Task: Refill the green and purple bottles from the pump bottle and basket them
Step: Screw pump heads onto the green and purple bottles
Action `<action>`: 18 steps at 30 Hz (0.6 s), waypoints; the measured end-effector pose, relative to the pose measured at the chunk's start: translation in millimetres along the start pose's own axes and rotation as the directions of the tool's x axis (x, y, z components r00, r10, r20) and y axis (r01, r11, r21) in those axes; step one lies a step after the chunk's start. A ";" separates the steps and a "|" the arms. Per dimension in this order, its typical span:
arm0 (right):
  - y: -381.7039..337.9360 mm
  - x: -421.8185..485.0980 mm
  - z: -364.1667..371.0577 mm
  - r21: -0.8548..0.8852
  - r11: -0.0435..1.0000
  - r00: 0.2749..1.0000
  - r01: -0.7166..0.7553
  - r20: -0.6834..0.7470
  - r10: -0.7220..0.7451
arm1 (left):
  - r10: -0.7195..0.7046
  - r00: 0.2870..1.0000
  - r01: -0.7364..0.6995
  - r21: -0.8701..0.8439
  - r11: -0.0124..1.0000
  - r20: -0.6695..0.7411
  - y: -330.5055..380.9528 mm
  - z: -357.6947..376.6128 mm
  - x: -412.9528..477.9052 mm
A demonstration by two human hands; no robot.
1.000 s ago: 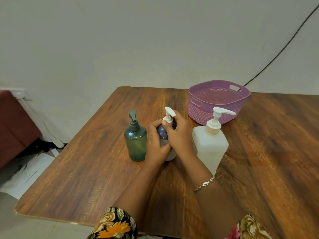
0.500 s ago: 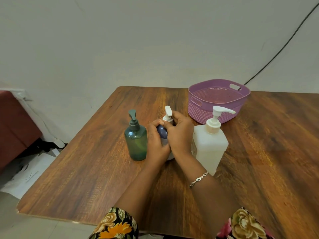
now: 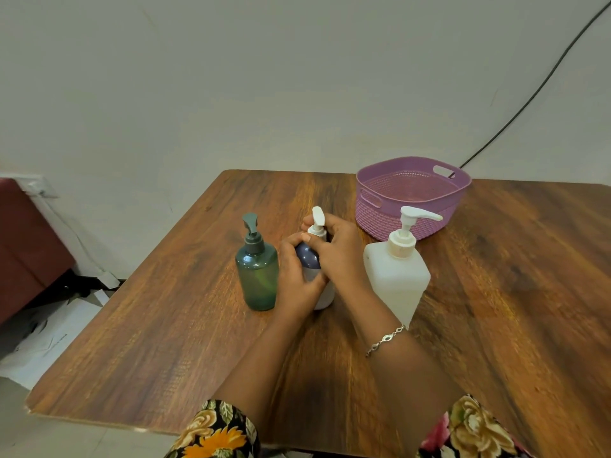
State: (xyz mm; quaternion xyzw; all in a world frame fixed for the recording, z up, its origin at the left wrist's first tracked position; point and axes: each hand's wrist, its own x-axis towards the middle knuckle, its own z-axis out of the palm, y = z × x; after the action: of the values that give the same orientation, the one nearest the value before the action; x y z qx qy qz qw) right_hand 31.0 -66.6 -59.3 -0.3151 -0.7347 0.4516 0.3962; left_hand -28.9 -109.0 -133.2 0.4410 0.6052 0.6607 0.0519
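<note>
Purple bottle (image 3: 309, 259) stands clasped between left hand (image 3: 297, 276) and right hand (image 3: 340, 252).

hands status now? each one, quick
Left hand: closed around the body of the small purple plastic pump bottle.
Right hand: closed on the same bottle's white pump top, at the neck.

Since one second ago, the white pump head (image 3: 318, 215) of the purple bottle (image 3: 308, 256) has rotated: its nozzle, previously angled right toward the pump bottle (image 3: 396, 279), now points toward the viewer. The right hand (image 3: 340, 251) has re-gripped around the collar, fingers wrapped farther behind it.
</note>
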 end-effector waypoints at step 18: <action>4.4 -7.8 11.9 -0.175 0.981 0.984 0.082 -0.144 -0.107 | 0.009 1.000 -0.009 0.060 0.998 0.006 5.2 -0.9 -4.2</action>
State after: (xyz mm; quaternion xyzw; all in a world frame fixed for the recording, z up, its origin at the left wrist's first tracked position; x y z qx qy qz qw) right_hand 25.0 -76.2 -69.0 -0.3457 -0.7519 0.3433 0.4443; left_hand -24.5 -113.6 -130.8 0.4468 0.6226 0.6413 0.0374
